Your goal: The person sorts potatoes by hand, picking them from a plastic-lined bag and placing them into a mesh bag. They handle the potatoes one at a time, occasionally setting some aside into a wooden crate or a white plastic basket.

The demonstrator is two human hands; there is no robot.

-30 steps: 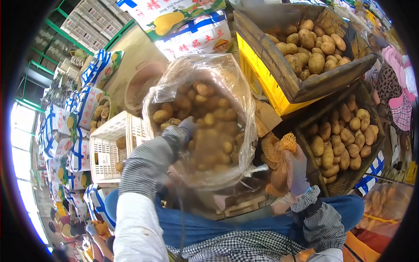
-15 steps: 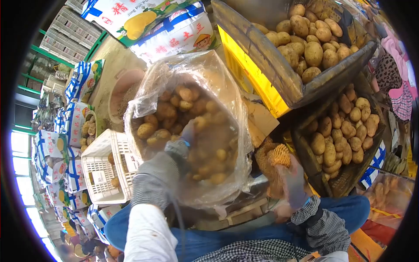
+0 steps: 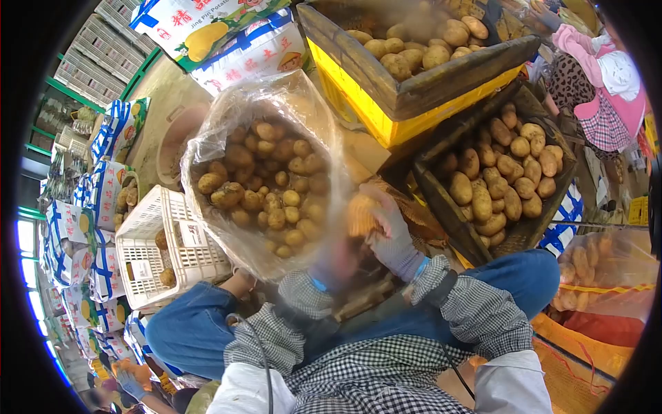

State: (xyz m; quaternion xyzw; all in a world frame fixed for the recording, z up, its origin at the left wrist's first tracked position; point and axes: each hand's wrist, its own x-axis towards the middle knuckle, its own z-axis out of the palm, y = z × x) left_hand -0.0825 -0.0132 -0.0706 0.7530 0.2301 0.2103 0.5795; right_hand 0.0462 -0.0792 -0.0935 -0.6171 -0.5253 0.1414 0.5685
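Clear plastic bag of small potatoes (image 3: 265,183), standing open-mouthed just above my knees, centre-left; my right hand (image 3: 389,231), gloved, closed around a bunched orange mesh net (image 3: 363,215) pressed against the bag's rim at 3 o'clock; my left hand (image 3: 331,265), gloved and blurred, low against the bag's edge at 5 o'clock, grip not discernible; white plastic crate (image 3: 162,245) at the bag's 8 o'clock, a few potatoes inside; dark wooden crate of larger potatoes (image 3: 503,176) at 3 o'clock; yellow crate (image 3: 386,121) at 1 o'clock; printed potato sacks (image 3: 227,41) at 12 o'clock.
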